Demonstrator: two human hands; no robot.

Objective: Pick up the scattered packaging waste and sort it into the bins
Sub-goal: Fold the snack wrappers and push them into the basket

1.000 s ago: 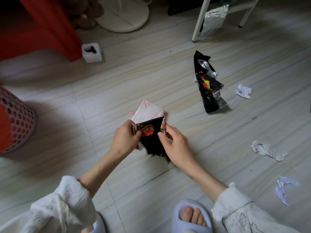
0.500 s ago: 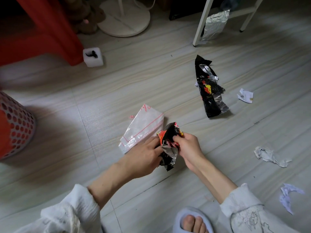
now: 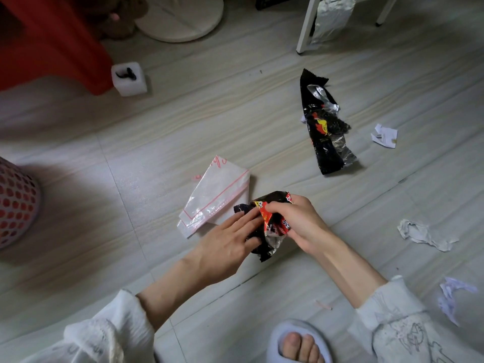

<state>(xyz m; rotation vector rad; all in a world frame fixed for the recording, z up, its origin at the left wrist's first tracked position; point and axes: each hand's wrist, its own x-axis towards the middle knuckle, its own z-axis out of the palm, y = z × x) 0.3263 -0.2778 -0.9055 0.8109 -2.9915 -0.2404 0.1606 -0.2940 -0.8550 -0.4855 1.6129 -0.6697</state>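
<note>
You have crumpled the black wrapper tighter since before; your right hand grips it, left hand fingers pressing flat, beside the clear bag.

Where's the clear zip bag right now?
Head view, centre: the clear zip bag lies flat on the floor, just beyond the left hand, beside the held black wrapper.

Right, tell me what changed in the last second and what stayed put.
The black and red snack wrapper was spread flat between both hands; now it is crumpled. The right hand grips it in a fist, and the left hand presses its straight fingers against it. The clear zip bag, long black wrapper and paper scraps lie unmoved.
</note>
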